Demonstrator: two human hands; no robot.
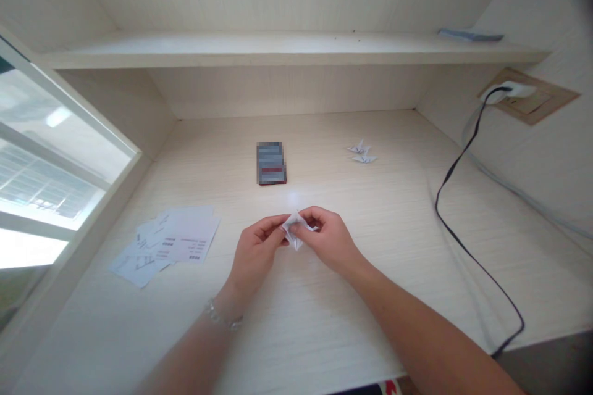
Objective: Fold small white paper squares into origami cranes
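Observation:
A small piece of folded white paper (295,242) is held between my two hands, just above the middle of the desk. My left hand (259,244) pinches its left side with thumb and fingertips. On the other side, my right hand (328,237) grips it, the thumb pressing on its front face. Pointed flaps show at the bottom and right of the paper; the fingers cover part of it. Farther back on the right lie small folded paper cranes (364,158), close together. Several printed white paper sheets (185,234) overlap on the left.
A dark, blurred-out box (271,163) lies beyond my hands on the desk (393,210). A black cable (472,259) runs from the wall socket (532,99) down the right side. Above the back is a shelf (278,57) with a flat bluish object (470,35). A window (55,160) borders the left.

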